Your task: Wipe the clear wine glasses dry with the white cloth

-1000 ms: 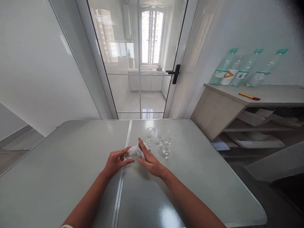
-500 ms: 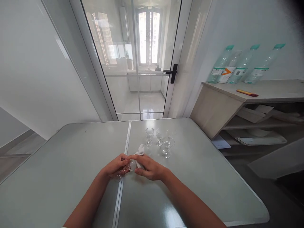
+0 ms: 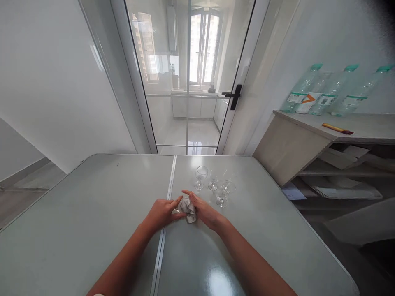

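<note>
My left hand (image 3: 163, 213) is closed around a small stemmed glass (image 3: 177, 210), of which only a clear sliver shows between the fingers and the cloth. Bunched against that glass is a whitish cloth (image 3: 189, 213), gripped by my right hand (image 3: 206, 211) with the thumb on top. Both hands meet just above the table, close to its metal seam. Beyond my right hand stand several clear stemmed glasses, among them one at the back left (image 3: 202, 173) and one nearest to me (image 3: 221, 200); their outlines partly overlap.
The pale table (image 3: 101, 222) has a metal strip (image 3: 159, 255) across it. A glass door with a black handle (image 3: 236, 97) stands behind. At the right, a wooden shelf unit (image 3: 296, 144) bears several plastic bottles (image 3: 328, 98) and a yellow-red packet (image 3: 337, 128).
The cloth has come round from behind my right hand to lie between both hands, against the glass. My left hand has turned, hiding most of the glass. The view has shifted slightly.
</note>
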The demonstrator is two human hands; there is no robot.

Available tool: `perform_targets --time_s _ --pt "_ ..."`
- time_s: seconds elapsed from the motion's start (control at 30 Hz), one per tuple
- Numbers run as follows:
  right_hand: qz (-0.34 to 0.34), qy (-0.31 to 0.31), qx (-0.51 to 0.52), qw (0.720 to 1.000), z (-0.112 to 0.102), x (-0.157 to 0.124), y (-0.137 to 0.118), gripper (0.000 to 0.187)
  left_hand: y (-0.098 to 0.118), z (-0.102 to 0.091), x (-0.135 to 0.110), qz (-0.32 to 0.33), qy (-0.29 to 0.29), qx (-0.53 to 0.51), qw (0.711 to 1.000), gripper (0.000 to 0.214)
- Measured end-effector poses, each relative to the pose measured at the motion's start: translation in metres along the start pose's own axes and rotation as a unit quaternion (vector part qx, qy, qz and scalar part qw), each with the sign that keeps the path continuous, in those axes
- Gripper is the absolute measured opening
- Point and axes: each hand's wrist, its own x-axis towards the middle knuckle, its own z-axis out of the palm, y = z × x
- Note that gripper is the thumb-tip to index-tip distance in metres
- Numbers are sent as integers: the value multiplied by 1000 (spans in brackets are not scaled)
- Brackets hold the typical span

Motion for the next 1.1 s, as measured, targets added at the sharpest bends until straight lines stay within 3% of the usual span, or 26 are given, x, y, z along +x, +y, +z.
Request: perform_targets --time_s 0.13,0.23,0.33,0.57,0.63,0.67,0.73,0.87,0.93,1.03,1.1 --pt "-25 -10 -76 997 -10 -1 -1 70 21 -7 8 -123 -85 -158 976 52" --pt "-60 -48 -143 987 -14 0 0 67 26 -13 13 -234 -167 -315 904 60" --pt "-111 -78 -217 967 -10 2 2 67 15 -16 12 -307 -226 -431 818 61" --pt "-294 -146 -417 847 -4 -1 6 74 -23 -4 2 -370 -304 -599 642 53" --pt "-329 -145 -431 827 -5 -2 7 69 -25 -1 1 -371 -317 -611 623 55" --pt "-343 -145 -426 825 -5 -2 6 66 -24 -1 1 -365 -306 -609 634 55" --pt "-344 -140 -393 841 -5 -2 4 63 -19 -3 2 -329 -265 -584 693 56" --pt "-205 -71 -240 946 -3 -2 -2 62 -7 -9 5 -191 -158 -385 889 52" --pt "-112 -42 -116 986 0 0 -1 67 -7 -11 5 -108 -85 -225 965 44" --pt "-33 -32 87 995 3 6 6 79 -10 -12 2 -15 -22 -63 998 52" --pt "-41 -15 133 990 3 10 11 80 -8 -12 3 -18 -7 -38 999 54"
